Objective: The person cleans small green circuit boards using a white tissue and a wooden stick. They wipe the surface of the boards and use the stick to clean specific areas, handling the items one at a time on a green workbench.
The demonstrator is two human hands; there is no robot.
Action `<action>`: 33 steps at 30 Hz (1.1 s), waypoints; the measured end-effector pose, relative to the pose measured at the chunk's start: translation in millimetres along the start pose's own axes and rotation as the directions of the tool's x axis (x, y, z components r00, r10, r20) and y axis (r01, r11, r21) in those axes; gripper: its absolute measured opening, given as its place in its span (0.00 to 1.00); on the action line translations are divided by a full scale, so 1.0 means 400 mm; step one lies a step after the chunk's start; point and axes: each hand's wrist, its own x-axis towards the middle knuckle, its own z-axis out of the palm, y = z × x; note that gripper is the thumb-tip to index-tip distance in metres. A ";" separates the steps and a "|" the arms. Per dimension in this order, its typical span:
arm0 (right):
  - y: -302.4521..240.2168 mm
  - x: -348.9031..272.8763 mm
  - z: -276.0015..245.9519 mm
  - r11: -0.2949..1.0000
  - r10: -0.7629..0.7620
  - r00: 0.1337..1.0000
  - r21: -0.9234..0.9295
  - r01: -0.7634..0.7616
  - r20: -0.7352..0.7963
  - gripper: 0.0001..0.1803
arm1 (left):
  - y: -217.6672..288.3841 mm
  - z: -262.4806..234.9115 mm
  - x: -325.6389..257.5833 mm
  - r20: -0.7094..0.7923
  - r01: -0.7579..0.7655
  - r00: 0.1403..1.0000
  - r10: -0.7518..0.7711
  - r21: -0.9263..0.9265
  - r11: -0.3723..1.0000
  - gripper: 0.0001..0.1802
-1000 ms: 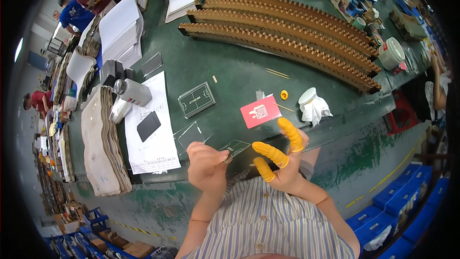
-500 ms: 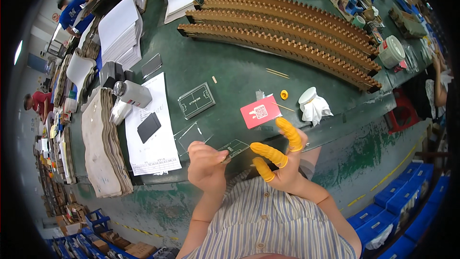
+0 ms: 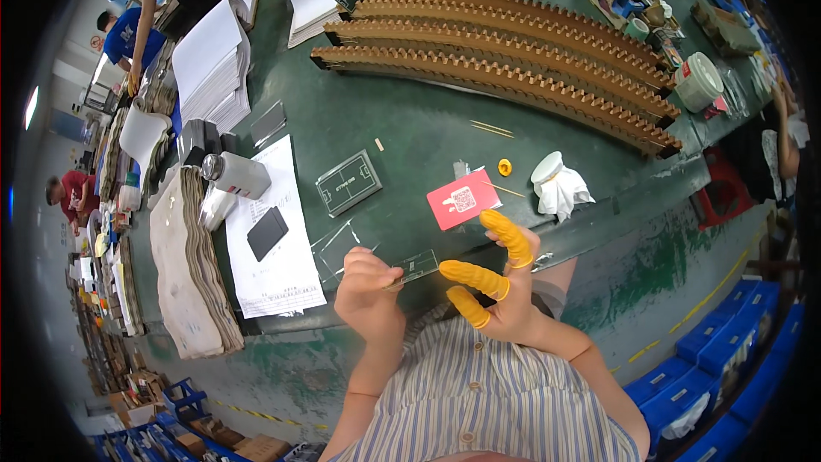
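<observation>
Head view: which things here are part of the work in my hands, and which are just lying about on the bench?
In hand:
- small clear rectangular piece, pinched by left hand
- right hand with yellow finger cots, at the piece's other end

Lying about:
- red card
- white crumpled cloth
- printed sheet with dark phone-like slab
- framed clear panel
- brown toothed racks

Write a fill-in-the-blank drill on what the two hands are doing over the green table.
1. The left hand pinches a small clear ____.
2. The right hand wears finger cots coloured ____.
3. The red card lies on the ____ table.
4. The white sheet carries a small ____ slab.

Missing words: plate; orange; green; black
</observation>
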 end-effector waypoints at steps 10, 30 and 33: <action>-0.002 0.000 -0.005 0.996 0.043 0.999 0.082 -0.044 0.017 0.20 | -0.004 0.006 -0.003 -0.018 0.025 1.000 -0.025 -0.044 0.999 0.08; -0.016 -0.009 -0.003 0.980 -0.070 0.994 -0.191 0.054 -0.080 0.21 | 0.033 -0.019 -0.005 0.104 -0.187 0.982 0.159 0.386 0.904 0.12; -0.021 -0.007 0.001 0.971 -0.086 0.994 -0.231 0.067 -0.074 0.21 | 0.036 -0.021 -0.010 0.117 -0.196 0.980 0.161 0.413 0.889 0.13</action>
